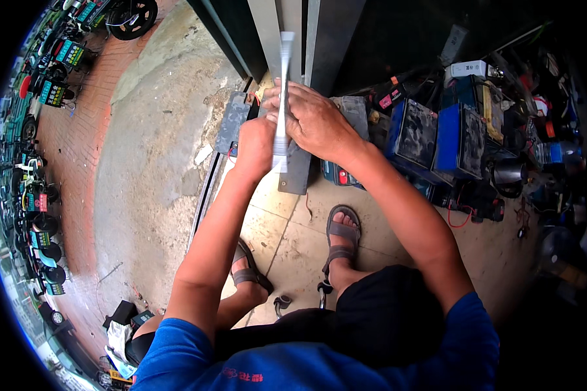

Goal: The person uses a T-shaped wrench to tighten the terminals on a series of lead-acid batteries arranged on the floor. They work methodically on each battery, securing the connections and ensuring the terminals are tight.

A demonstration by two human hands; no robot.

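Note:
A long, narrow, pale shiny strip [282,140] stands out between my two hands, its edges blurred and its material unclear. My left hand [257,140] is closed against its left side, thumb next to the strip. From the right, my right hand [321,122] pinches it with bent fingers; the fingertips are partly hidden. Beneath the hands lies a dark grey block-shaped battery [295,176], its far part covered by them. Left of my left hand is another grey battery [233,124] with a thin red wire. A grey battery [352,112] sits behind my right wrist.
Blue-sided batteries [462,140] and a jumble of parts crowd the right. A dark motor-like part [479,202] trails a red wire. Ahead stands a metal door frame [293,19]. A floor track [207,195] separates pale tiles from rough concrete. Parked scooters [59,91] line the left.

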